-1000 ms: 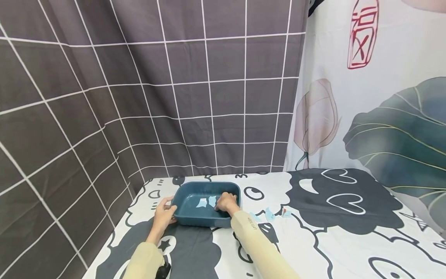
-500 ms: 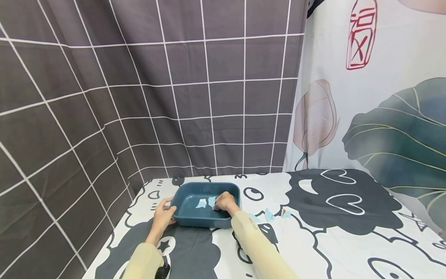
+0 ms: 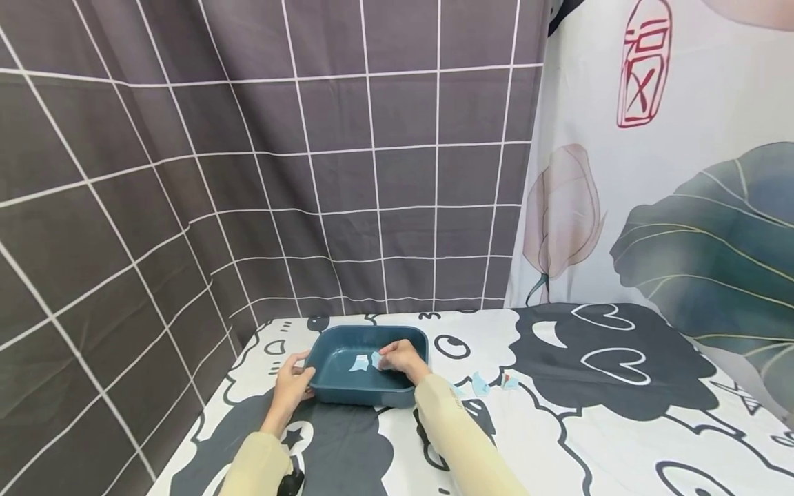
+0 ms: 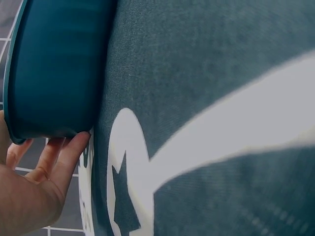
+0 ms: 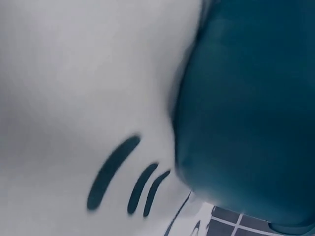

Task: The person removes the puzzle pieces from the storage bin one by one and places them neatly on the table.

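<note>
A dark teal plastic basin (image 3: 366,396) sits on the patterned cloth. My left hand (image 3: 291,382) holds its left end, with the thumb by the rim. In the left wrist view, fingertips (image 4: 81,140) press against the basin's outer wall. My right hand (image 3: 400,358) reaches inside over the right half, fingers bent together. At its fingertips is a light-blue scrap (image 3: 375,360) like torn paper, partly covered by the hand. Another light-blue and white scrap (image 3: 360,363) lies on the basin floor to the left. The right wrist view shows only the basin's outside (image 5: 246,108) and cloth.
Right of the basin, a light-blue scrap (image 3: 480,384) and one with a red mark (image 3: 510,381) lie on the cloth (image 3: 558,448). Part of another shows beside the right sleeve (image 3: 459,427). A dark grid curtain (image 3: 397,172) hangs behind.
My right hand has risen slightly and shifted left, so its fingertips now overlap the right-hand scrap in the basin. The left hand and basin stay put.
</note>
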The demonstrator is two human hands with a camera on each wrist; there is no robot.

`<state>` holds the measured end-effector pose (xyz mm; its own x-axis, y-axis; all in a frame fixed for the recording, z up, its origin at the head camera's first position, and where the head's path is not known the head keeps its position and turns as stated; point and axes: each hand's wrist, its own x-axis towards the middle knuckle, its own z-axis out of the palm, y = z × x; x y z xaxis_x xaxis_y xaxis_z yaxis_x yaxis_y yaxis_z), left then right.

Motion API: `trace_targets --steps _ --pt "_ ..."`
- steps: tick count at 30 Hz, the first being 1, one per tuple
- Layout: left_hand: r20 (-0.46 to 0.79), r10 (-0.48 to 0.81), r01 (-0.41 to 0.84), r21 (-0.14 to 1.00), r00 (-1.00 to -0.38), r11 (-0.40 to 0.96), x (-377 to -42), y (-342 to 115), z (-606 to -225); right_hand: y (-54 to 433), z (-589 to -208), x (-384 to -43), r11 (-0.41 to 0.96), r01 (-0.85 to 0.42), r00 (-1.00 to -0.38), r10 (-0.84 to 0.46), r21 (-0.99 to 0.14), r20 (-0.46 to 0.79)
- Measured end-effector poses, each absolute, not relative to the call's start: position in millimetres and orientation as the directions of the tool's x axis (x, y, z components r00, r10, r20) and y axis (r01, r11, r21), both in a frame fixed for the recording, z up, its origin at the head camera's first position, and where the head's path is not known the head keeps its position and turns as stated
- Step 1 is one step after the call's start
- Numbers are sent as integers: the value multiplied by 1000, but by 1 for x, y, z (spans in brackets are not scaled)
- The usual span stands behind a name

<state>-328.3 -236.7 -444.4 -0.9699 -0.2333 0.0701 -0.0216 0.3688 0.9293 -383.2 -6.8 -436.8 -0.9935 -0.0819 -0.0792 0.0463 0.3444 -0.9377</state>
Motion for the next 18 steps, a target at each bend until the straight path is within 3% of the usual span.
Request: trace_targets --steps 3,18 --pt "77 -229 -13 930 -970 366 -329 -238 -443 -8 -436 -385 279 24 -996 -72 -960 -46" --pt "45 -237 -44 933 -970 357 -326 -236 -440 1 -426 -386 224 -92 -984 -172 -970 53"
